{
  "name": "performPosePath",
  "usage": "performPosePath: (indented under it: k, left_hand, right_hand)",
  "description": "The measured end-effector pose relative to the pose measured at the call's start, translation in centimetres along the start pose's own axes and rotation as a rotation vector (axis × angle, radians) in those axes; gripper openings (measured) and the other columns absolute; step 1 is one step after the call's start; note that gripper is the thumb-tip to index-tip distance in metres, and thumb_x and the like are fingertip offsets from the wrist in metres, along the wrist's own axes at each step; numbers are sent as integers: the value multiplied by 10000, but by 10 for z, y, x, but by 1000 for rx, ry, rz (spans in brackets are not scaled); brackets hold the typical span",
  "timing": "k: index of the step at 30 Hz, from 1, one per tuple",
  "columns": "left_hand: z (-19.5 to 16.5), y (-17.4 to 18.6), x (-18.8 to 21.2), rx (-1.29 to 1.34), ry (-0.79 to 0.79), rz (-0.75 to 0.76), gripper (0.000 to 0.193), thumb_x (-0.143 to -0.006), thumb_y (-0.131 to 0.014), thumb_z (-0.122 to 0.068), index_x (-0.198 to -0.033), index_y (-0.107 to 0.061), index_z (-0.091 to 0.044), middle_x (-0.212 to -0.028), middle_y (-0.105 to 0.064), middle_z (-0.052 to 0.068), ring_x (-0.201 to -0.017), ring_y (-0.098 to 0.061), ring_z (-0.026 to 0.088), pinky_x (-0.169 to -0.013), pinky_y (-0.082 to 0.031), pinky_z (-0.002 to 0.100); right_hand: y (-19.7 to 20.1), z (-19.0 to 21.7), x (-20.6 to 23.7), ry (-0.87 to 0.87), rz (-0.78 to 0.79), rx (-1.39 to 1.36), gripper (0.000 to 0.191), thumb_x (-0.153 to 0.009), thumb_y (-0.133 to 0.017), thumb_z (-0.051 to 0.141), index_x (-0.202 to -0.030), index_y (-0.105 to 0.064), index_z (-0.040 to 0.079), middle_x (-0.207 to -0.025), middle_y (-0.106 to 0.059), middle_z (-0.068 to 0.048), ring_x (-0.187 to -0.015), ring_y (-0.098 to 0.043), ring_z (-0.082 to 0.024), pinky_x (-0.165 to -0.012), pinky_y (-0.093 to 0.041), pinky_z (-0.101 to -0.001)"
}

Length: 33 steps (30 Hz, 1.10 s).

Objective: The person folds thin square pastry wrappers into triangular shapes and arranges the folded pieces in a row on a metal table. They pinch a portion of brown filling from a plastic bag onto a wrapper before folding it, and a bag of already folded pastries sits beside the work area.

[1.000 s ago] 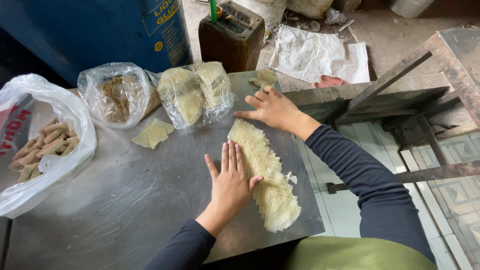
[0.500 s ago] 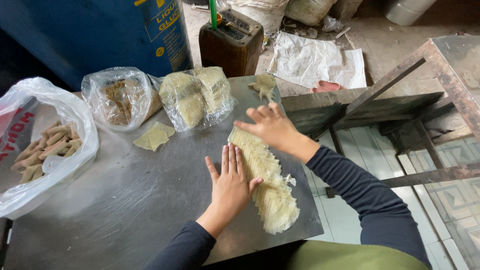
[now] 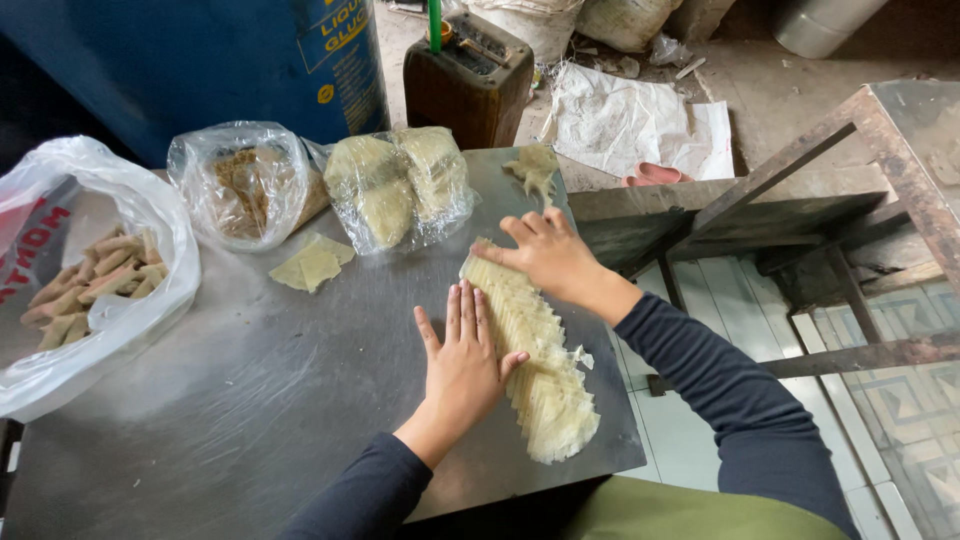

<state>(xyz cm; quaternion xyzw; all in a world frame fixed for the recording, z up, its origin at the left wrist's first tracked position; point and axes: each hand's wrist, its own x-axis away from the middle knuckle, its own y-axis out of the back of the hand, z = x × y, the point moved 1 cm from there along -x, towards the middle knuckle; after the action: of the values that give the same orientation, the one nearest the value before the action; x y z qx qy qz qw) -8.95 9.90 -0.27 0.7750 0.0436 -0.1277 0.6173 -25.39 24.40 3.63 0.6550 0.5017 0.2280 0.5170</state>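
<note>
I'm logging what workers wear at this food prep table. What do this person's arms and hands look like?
Both arms are covered by long, close-fitting dark navy sleeves that end at the wrists. The left hand and right hand are bare: no gloves, and no rings, watch or bracelets show. The nails look short and unpainted. The sleeves are plain, with no visible markings.

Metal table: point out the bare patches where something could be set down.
Largest bare patch: the metal table between the white bag and the left hand. The back edge is crowded with two clear bags; the right edge holds the wrapper row.
</note>
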Motion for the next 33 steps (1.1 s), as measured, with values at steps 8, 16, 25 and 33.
performPosePath:
  k: [8, 16, 25, 33]
  left_hand:
    - [-1, -1, 2, -6, 1, -12, 1004, -930, -373, -705, -1514, -284, 107, -1610, -256, 272, -1529, -171, 372, -1127, -38, 753]
    - [-1, -1, 5, -30, -13, -30, 995, -951, -347, -697, -1518, -286, 119, -1619, -251, 281, -1534, -172, 379, -1139, -31, 746]
    - [0, -4, 5, -23, -11, -29, 998, -948, -335, -706, -1511, -286, 118, -1610, -250, 285, -1529, -171, 384, -1126, -19, 756]
    - [0, -4, 2, -20, -7, -34, 1002, -938, -344, -702, -1515, -280, 116, -1613, -250, 283, -1525, -175, 381, -1125, -19, 756]
  right_hand:
    - [-6, -3, -4, -195, 196, -281, 817, -766, -571, 40, -1485, -520, 426, -1216, -531, -48, -1132, -507, -251, -931, -345, -428]
    - [10, -39, 17, -434, -29, -58, 468, -971, -547, 93, -1376, -665, 297, -1141, -537, -60, -1102, -505, -266, -910, -341, -456]
    - [-23, -47, 2, -344, -63, 160, 488, -915, -552, 96, -1349, -698, 265, -1147, -539, -60, -1073, -502, -262, -896, -352, -436]
    - [-9, -42, -6, -404, -45, -507, 502, -757, -562, -31, -1086, -804, 262, -1145, -523, -57, -1164, -495, -267, -1008, -339, -422]
